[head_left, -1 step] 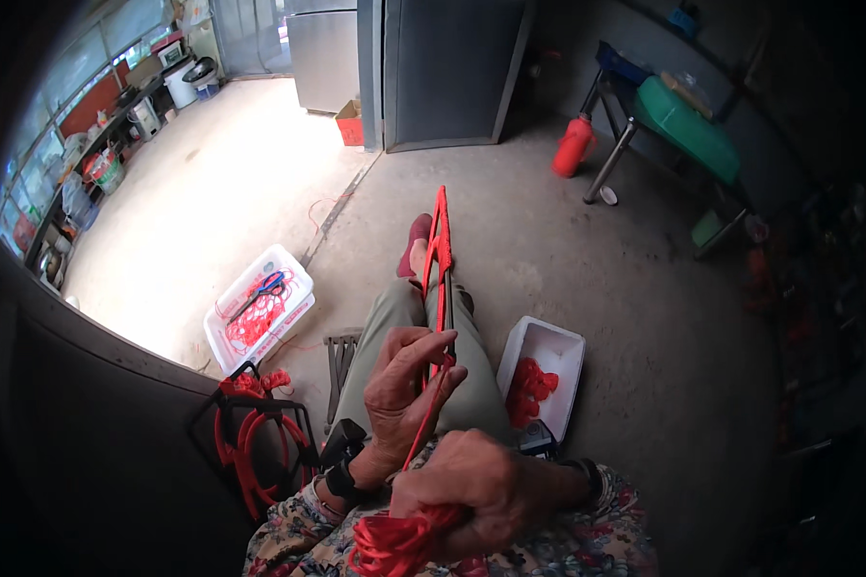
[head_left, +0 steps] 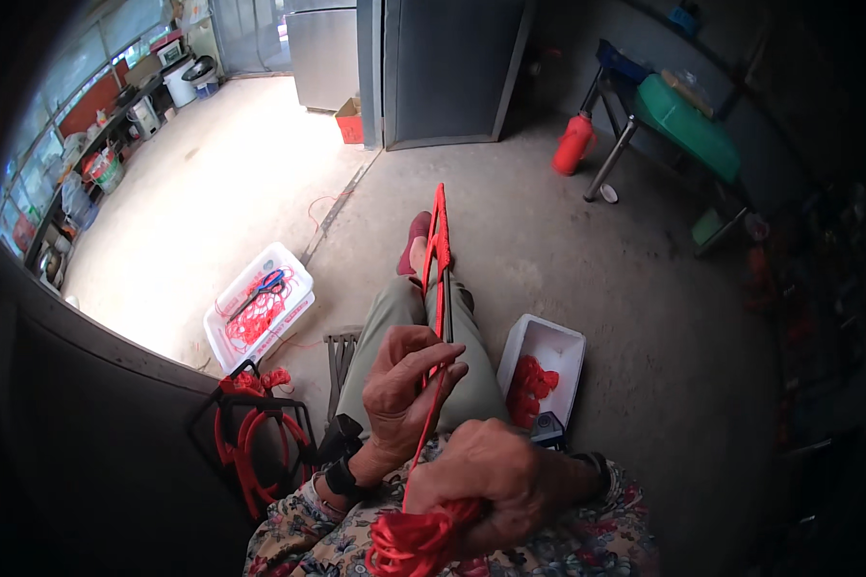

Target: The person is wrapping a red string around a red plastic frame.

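A narrow, pointed frame (head_left: pixel 441 240) stretches away from me above my legs, its far part covered in red cord and a dark bare bar showing nearer. My left hand (head_left: pixel 394 389) grips its near end, thumb and fingers pinched together. Close to my lap, my right hand (head_left: pixel 491 471) is closed in a fist around a looped bundle of red cord (head_left: pixel 409 543). From that fist a taut red strand (head_left: pixel 424 438) runs up to the left hand's fingers. The fingers partly hide where strand and frame meet.
Left on the floor stands a white tray (head_left: pixel 300 293) with red cord and blue-handled scissors (head_left: pixel 271 281). Right of my legs, a white foam box (head_left: pixel 565 361) holds red pieces. Black-and-red frames (head_left: pixel 260 433) lean at lower left. A red flask (head_left: pixel 573 146) stands near a table.
My right hand has shifted slightly right and up with the cord bundle. The left hand's fingers have moved a little at the frame, which stays nearly in place.
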